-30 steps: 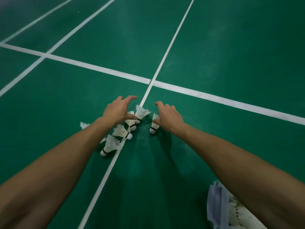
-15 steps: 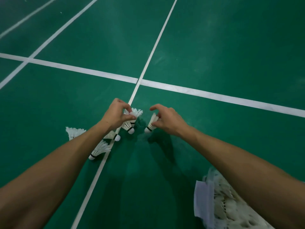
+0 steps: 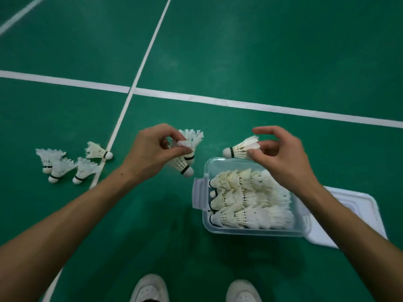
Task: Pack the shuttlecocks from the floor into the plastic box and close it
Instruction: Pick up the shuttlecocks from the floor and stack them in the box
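Observation:
My left hand (image 3: 150,150) pinches two white shuttlecocks (image 3: 186,153) by their feathers, corks hanging down, just left of the box. Between thumb and fingers my right hand (image 3: 281,158) holds one shuttlecock (image 3: 242,148) lying sideways, cork pointing left, above the far edge of the clear plastic box (image 3: 201,194). The box stands open on the green floor and holds several rows of shuttlecocks (image 3: 248,199). Its white lid (image 3: 357,214) lies flat to its right, partly under my forearm. Several loose shuttlecocks (image 3: 69,163) remain on the floor at the left.
White court lines (image 3: 196,98) cross the green floor ahead and run down the left side. My two white shoes (image 3: 150,288) show at the bottom edge.
Both hands lifted shuttlecocks off the floor and drew back toward the box; the view tilted down, and the whole box, the lid and my shoes came into sight.

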Tool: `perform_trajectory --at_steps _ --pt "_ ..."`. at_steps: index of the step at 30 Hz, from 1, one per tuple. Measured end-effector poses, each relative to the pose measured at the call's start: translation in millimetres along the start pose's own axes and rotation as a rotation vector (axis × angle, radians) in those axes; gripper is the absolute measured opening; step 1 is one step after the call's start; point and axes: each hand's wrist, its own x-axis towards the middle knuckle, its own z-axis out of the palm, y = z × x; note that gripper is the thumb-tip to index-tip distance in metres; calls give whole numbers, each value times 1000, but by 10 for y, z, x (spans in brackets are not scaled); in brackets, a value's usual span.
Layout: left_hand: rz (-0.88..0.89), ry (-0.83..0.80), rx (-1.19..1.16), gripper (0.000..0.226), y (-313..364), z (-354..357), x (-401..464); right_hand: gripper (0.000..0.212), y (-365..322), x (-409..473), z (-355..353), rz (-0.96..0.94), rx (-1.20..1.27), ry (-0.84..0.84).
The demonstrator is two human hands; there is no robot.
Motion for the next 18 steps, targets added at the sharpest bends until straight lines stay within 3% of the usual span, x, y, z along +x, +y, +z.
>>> perform_trajectory --at_steps 7,14,18 --pt "2 56 -94 29 272 148 -133 38 451 -668 199 87 -164 -56" --pt "38 16 -45 25 195 333 -154 44 628 -515 784 -158 -588 -111" --pt "68 10 -11 22 113 387 -161 54 658 -444 998 -148 -634 -140"
